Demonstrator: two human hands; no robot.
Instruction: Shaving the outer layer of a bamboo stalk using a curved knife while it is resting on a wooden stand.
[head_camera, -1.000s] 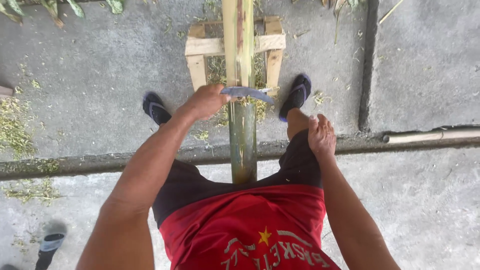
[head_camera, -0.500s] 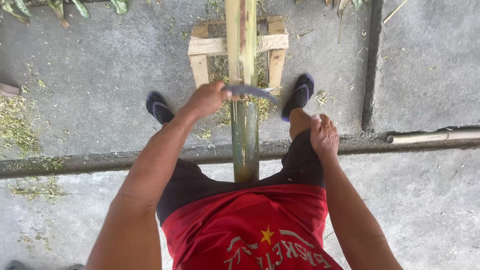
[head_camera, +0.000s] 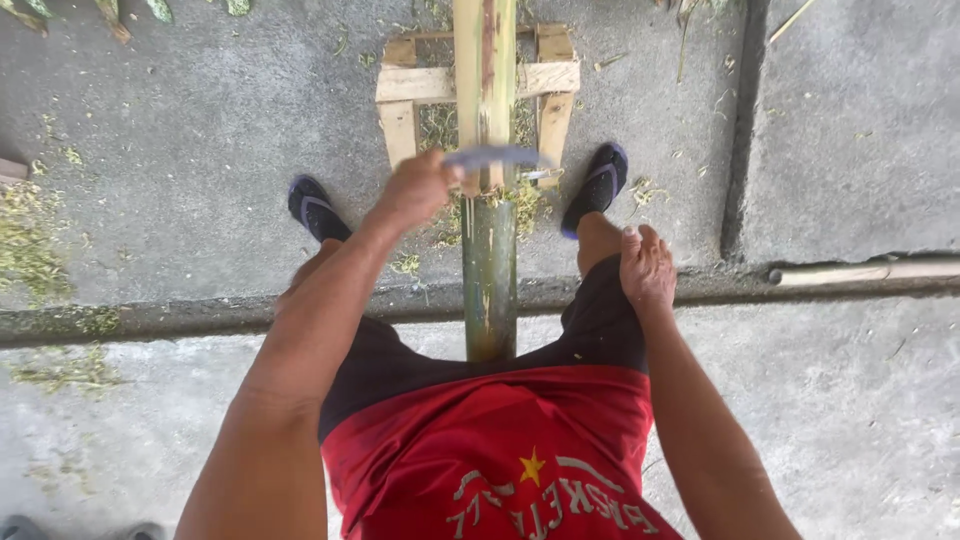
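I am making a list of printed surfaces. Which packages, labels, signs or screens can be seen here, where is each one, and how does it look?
No packages, labels, signs or screens.
Only print: red shirt, bottom centre, with a small yellow star and pale curved lettering.

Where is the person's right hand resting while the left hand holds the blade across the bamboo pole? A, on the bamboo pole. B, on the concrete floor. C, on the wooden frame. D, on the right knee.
D: the right hand lies flat on the right knee, apart from the bamboo pole, while the left hand grips the blade.
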